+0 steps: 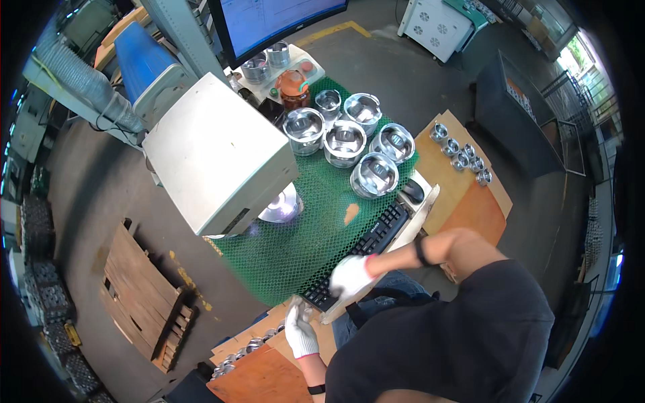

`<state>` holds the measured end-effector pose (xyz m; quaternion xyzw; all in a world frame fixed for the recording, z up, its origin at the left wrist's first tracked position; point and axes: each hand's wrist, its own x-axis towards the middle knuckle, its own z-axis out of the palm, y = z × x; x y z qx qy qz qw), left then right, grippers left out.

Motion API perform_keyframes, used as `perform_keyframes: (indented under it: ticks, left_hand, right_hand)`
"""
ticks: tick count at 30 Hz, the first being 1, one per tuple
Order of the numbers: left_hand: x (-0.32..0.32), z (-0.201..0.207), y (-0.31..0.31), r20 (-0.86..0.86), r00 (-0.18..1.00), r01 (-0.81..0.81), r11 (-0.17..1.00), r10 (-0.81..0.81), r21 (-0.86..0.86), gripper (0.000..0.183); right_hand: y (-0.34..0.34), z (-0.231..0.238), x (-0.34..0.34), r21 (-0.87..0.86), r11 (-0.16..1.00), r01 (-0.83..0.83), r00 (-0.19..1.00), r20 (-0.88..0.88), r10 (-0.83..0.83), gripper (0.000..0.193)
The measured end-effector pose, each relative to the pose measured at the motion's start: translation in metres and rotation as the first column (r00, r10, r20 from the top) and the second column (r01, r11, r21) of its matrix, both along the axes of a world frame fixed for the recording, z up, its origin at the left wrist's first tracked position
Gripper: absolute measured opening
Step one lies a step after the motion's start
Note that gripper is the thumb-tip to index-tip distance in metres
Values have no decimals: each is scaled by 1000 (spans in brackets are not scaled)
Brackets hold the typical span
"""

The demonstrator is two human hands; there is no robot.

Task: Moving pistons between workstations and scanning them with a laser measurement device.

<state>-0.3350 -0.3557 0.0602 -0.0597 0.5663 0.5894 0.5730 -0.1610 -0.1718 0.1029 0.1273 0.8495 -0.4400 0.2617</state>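
My left hand (300,330), in a white knit glove, is at the table's front edge, by the left end of a black keyboard (376,235). Its fingers look curled around something greyish that I cannot make out. Over the keyboard's left part lies my right hand (349,277), gloved the same way; its fingers are smeared and partly hidden. Farther back on the green mesh mat (302,221) stand several silver metal pistons (345,142), open ends up. Another brightly lit piston (282,205) sits under the white box-shaped machine (218,154).
A black mouse (413,192) lies right of the keyboard. Behind the pistons are an orange-brown jar (293,89) and a monitor (279,23). More pistons rest on cardboard at right (461,156) and in a row below left (248,347). A wooden pallet (141,289) lies on the floor.
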Motion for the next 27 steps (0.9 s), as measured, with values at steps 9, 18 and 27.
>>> perform_keyframes:
  ticks: [9,18,27]
  left_hand:
    - [12,-14,21,68,993,78,978,-93,196,36]
    - [-10,-42,-165,-170,973,-165,985,154,-57,46]
    - [-16,62,-127,-65,964,-203,869,259,451,55]
  right_hand:
    - [134,24,125,345,322,882,416,-248,-875,45]
    - [-3,20,50,559,477,678,661,-182,-728,36]
    - [-124,134,-94,-672,727,140,957,-97,-273,49]
